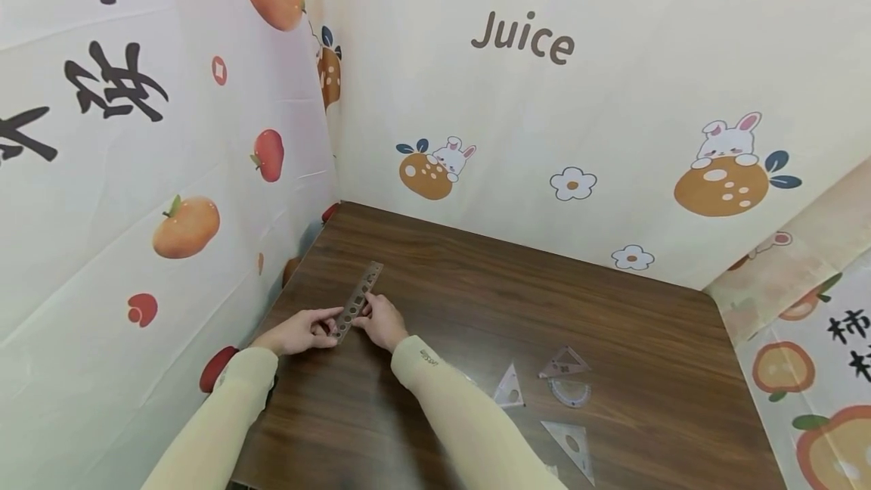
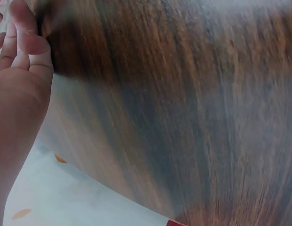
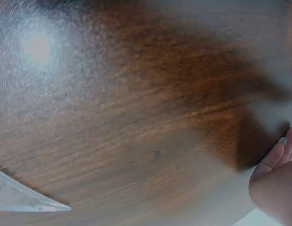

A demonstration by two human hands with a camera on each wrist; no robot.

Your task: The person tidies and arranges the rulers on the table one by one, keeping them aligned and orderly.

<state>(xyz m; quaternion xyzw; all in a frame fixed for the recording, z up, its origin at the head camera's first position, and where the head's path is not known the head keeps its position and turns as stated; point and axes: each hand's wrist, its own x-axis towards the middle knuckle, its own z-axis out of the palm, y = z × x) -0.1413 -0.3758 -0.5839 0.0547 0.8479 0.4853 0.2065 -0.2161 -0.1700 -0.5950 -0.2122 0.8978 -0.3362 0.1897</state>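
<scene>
A clear stencil ruler (image 1: 358,296) with a row of cut-out shapes slants over the left part of the brown table. My left hand (image 1: 297,331) pinches its near end between thumb and fingers. On its right edge, near the middle, my right hand (image 1: 385,322) grips it with thumb and fingertips. In the left wrist view the left hand (image 2: 24,70) shows at the upper left with bent fingers, the ruler out of sight. The right hand (image 3: 275,174) appears at the lower right edge of the right wrist view.
Right of my right sleeve lie a small clear set square (image 1: 510,387), a second set square (image 1: 566,361), a protractor (image 1: 570,392) and a larger set square (image 1: 574,451). Printed cloth walls (image 1: 503,119) border the wooden table (image 1: 653,354). Something red (image 1: 216,369) sits by the left edge.
</scene>
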